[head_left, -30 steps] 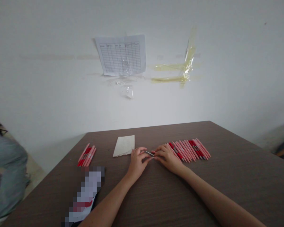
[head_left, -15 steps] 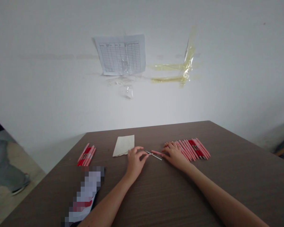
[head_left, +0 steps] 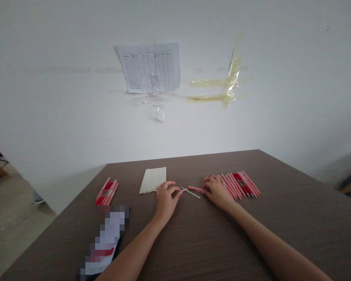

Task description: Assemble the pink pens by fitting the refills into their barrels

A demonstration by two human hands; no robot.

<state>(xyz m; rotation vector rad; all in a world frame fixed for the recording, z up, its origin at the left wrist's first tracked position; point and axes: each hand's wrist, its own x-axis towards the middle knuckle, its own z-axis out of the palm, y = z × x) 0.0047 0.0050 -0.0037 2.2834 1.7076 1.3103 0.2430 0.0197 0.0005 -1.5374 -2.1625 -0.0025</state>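
My left hand (head_left: 165, 198) is closed in a pinch on a thin white stick (head_left: 185, 189), too small to name surely. Between the fingertips of my right hand (head_left: 218, 191) is a pink pen barrel (head_left: 194, 188), its free end towards the left hand. The stick and the barrel are a small gap apart. On the table just below them lies a slim grey-white pen refill (head_left: 193, 193), slanting down to the right. Right beside my right hand is a row of several pink pens (head_left: 229, 185), partly hidden by the fingers.
A pale sheet of paper (head_left: 153, 178) lies by my left hand. At the table's left stand out several more pink pens (head_left: 111, 193) with red parts, and a blurred-out packet (head_left: 109, 234) nearer me. A white wall (head_left: 175, 136) rises behind the brown table (head_left: 193, 242).
My left hand has shifted slightly left, and my right hand a little right, widening the gap between stick and barrel. At the far left, a person's grey-trousered leg has gone from view.
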